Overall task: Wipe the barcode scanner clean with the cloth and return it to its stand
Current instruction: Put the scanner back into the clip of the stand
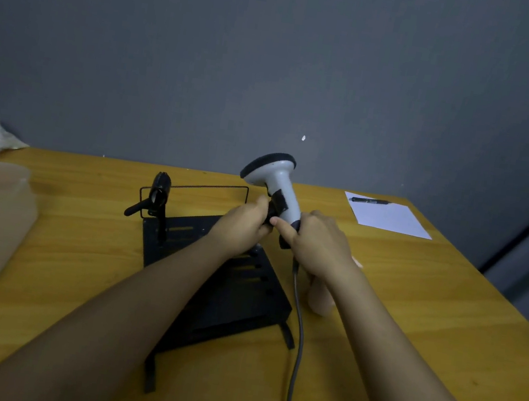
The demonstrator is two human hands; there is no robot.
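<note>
Both forearms reach forward over the black stand [225,300] on the wooden table [409,322]. Right hand [321,242] is closed around the handle of the barcode scanner [276,181], which is held upright above the stand with its cable [298,334] hanging down. Left hand [242,224] pinches a small dark thing against the handle; whether this is the cloth, I cannot tell. I judge the wiping step is in hand; next it calls for seating the scanner in the stand.

Two bare hands hold a white barcode scanner [275,185] with a black head above a black metal stand [221,282] on a yellow wooden table [411,306]. The left hand [242,227] grips a dark cloth [276,206] against the handle; the right hand [318,242] holds the handle's bottom.
</note>
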